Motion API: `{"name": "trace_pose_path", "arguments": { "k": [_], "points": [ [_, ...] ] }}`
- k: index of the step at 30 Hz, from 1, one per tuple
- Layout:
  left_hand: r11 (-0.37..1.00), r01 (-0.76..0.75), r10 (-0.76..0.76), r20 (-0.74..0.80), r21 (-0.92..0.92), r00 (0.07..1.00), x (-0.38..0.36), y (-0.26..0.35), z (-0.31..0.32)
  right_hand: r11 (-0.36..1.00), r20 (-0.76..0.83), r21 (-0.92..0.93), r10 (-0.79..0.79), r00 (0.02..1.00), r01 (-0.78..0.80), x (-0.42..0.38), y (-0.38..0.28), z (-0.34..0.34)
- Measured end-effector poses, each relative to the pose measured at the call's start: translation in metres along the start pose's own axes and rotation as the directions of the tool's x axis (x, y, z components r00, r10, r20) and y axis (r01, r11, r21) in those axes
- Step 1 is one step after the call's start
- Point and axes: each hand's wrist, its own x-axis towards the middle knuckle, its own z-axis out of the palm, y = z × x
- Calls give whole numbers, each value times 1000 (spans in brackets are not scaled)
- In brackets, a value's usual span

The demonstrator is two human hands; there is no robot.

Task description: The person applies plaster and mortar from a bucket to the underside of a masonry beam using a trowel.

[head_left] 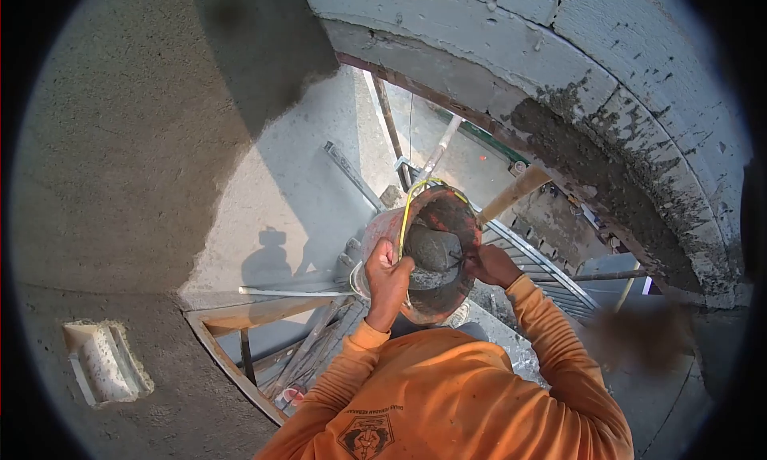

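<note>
A worn reddish bucket point(383, 227) is tilted in front of my body, its mouth turned up toward me. Its yellow handle point(406, 220) rises across the left side of the rim. My left hand point(387, 283) grips the near left rim, thumb along the edge, close to the handle. At the right rim, my right hand point(490, 266) is closed on what looks like a trowel point(434, 249), its blade coated in grey mortar inside the bucket. A thin dark neck joins blade and hand; the grip is hidden by my fingers. Wet mortar lines the bucket's inner wall.
Fresh plaster covers the left wall point(120, 156), with a recessed box point(108, 364) low down. A curved block edge point(639, 140) smeared with mortar arches at right. Wooden framing point(240, 356), a pole point(515, 195) and metal bars point(551, 268) lie below around an opening down to the ground.
</note>
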Motion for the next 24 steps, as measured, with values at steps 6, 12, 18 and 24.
{"name": "trace_pose_path", "arguments": {
  "k": [6, 12, 18, 24],
  "points": [
    [963, 80, -99, -64, -258, 993, 15, 15, -28, 995, 24, 82, -52, 998, 49, 28, -47, -27],
    [962, 50, -93, -151, -269, 984, 29, -5, -69, 975, 123, 102, -210, 970, 198, 54, -61, -38],
    [967, 41, -115, -288, -252, 951, 40, -10, -103, 968, 279, 45, -250, 927, 247, 8, -143, -169],
    [981, -21, -41, -309, -195, 950, 61, -40, -114, 722, 625, 617, -209, 752, -313, 9, -134, -244]
  ]
}}
